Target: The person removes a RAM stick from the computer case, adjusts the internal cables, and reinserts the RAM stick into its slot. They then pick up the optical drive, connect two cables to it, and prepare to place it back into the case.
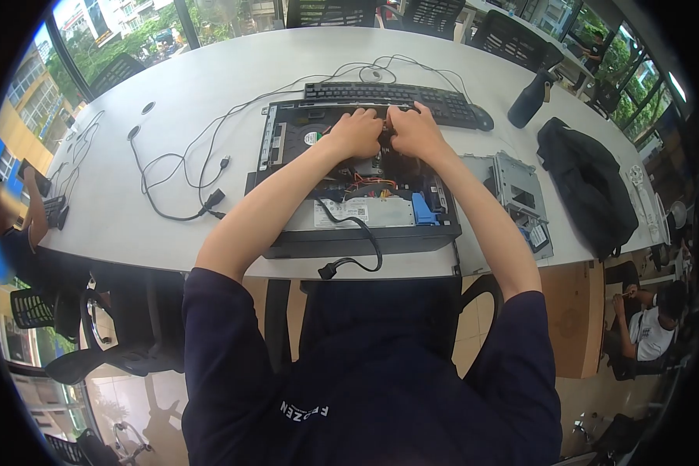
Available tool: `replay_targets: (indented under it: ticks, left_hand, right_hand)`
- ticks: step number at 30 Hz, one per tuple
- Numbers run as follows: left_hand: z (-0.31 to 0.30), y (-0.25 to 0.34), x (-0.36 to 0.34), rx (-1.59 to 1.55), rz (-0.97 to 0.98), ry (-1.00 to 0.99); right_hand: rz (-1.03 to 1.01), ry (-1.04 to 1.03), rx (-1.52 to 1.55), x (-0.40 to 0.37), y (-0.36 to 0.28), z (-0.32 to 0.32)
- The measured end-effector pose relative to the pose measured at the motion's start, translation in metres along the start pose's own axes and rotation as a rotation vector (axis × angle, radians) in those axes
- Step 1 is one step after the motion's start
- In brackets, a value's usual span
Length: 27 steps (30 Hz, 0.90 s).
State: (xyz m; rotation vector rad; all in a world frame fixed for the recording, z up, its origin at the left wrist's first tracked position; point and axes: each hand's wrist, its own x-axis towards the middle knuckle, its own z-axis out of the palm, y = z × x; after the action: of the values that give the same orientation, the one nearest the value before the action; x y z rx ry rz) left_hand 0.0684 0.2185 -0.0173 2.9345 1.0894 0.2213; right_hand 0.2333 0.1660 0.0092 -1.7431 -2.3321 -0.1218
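An open black desktop computer case (361, 242) lies flat on the white table, its insides facing up. My left hand (356, 133) is inside its far part, just right of the round fan (313, 138), with the fingers curled down. Close beside it, my right hand (414, 132) reaches into the same area, fingers bent. What the fingertips of both hands touch is hidden. Orange wires (371, 182) and a blue plastic part (423, 210) show nearer to me. A black cable (377, 247) hangs over the front of the case.
Behind the case are a black keyboard (443, 105) and mouse (482, 118). To the right lie metal parts (516, 190), a dark bottle (530, 101) and a black bag (586, 182). Loose cables (182, 167) spread on the left of the table (233, 74). People sit at far left and right.
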Motion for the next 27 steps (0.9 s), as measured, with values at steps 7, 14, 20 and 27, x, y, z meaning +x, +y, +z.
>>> replay_targets:
  ticks: [7, 14, 20, 27]
  left_hand:
    - [0.004, -0.007, 0.016, -0.409, -0.066, -0.001]
    - [0.007, -0.004, 0.017, -0.383, -0.058, 0.037]
    - [0.003, -0.003, 0.014, -0.399, -0.094, -0.07]
    - [0.005, -0.005, 0.018, -0.436, -0.159, -0.138]
  right_hand:
    - [-0.014, 0.018, 0.004, -0.014, -0.001, -0.017]
    - [-0.065, -0.247, -0.12, -0.025, 0.0, -0.023]
    - [-0.096, -0.291, -0.113, -0.025, 0.005, -0.023]
    - [-0.005, -0.428, -0.265, -0.017, -0.008, -0.028]
